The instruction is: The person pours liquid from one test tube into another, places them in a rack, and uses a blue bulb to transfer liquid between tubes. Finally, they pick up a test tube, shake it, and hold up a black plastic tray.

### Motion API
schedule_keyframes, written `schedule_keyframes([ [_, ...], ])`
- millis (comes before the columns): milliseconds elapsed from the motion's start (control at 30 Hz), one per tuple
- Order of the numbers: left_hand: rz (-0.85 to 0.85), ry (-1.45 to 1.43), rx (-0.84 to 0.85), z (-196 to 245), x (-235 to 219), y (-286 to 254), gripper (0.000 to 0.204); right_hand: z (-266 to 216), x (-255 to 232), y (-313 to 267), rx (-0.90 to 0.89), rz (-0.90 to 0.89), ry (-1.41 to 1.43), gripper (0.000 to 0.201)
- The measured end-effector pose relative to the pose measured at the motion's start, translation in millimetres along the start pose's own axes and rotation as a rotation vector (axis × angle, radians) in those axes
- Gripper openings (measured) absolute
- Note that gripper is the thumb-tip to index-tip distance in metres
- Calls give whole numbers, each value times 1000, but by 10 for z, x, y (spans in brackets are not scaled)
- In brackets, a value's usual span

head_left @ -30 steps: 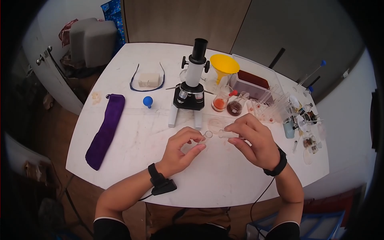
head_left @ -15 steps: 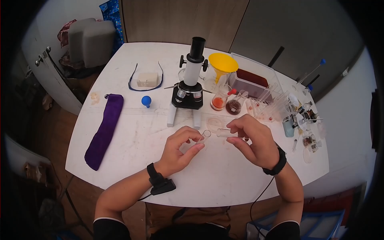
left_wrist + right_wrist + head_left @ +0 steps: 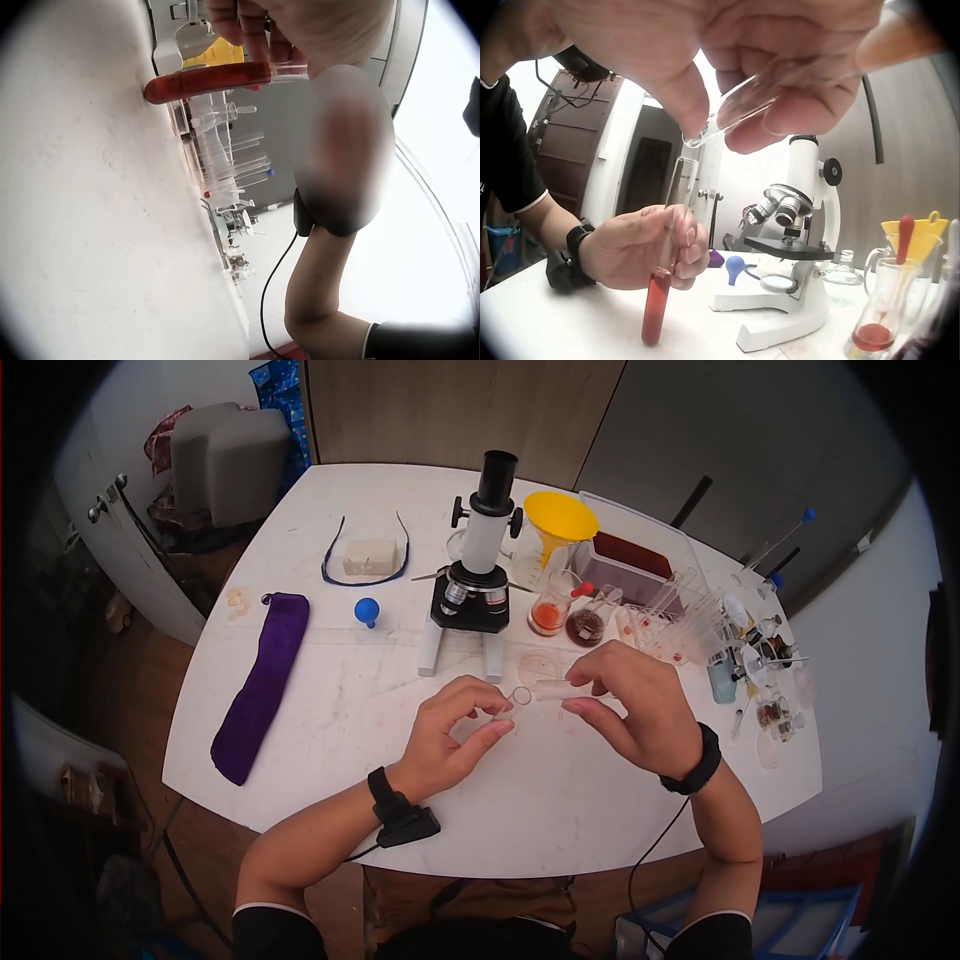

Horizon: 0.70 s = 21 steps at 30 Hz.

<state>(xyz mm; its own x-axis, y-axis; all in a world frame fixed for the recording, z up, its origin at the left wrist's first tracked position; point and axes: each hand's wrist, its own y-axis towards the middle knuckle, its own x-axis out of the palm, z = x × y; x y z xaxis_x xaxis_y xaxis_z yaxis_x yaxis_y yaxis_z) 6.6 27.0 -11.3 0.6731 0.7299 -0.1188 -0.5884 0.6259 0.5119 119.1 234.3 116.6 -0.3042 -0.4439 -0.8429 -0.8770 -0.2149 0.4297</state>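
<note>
My left hand (image 3: 455, 730) grips a glass test tube (image 3: 656, 307) near the upper half. Red liquid fills the lower part of this tube, and its mouth points up in the right wrist view. My right hand (image 3: 640, 710) pinches a second, clear glass tube (image 3: 552, 690) between thumb and fingers. That tube lies nearly level in the head view, its mouth right beside the rim of the red one. From the right wrist, the clear tube (image 3: 750, 105) slants down towards the upright tube, and no coloured liquid shows in it.
Behind the hands stands a microscope (image 3: 480, 570). Flasks of orange (image 3: 547, 620) and dark liquid (image 3: 585, 626), a yellow funnel (image 3: 560, 518) and racked tubes (image 3: 690, 625) are to its right. A blue bulb (image 3: 367, 611), glasses (image 3: 328, 572) and a purple pouch (image 3: 262, 690) lie left.
My right hand has brought the clear tube slightly left, so its mouth is closer to the red tube's rim. The left hand has stayed nearly still.
</note>
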Motion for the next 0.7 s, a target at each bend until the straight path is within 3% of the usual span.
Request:
schedule_keyframes([
  [700,-14,19,5,12,-1,2,14,-36,-37,62,-33,-73,-86,24],
])
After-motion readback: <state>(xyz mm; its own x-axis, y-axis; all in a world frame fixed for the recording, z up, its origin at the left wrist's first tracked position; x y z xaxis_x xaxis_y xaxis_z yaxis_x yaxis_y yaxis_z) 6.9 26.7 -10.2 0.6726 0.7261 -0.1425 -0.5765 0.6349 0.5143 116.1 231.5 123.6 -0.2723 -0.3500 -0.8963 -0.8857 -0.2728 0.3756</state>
